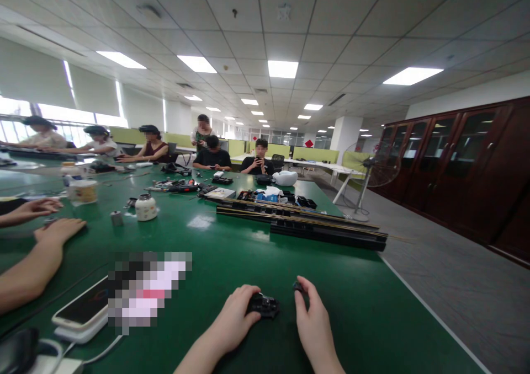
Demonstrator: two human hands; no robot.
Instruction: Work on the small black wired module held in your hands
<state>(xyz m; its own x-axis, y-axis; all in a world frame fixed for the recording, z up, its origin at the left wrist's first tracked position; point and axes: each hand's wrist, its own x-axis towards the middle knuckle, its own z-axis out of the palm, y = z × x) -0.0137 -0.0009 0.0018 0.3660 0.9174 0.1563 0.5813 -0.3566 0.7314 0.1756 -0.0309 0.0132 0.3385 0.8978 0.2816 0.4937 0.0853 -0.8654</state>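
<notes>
My left hand (238, 316) is closed around the near-left side of a black plastic part (265, 306), low over the green table (199, 280). Small fittings and lighter bits show on the part's upper face; its exact kind I cannot make out. To the right, apart from it, my right hand (311, 313) pinches a small dark piece (297, 286) between thumb and fingertips. That piece is too small to name. Between the two hands lies bare green tabletop.
Long black rails (306, 225) with thin brass-coloured rods lie across the table ahead. A phone (85, 302) on a white block and cables are at left, beside a co-worker's hands (60, 230). A white jar (146, 207), a plastic cup (83, 192) and tools (178, 186) stand further back.
</notes>
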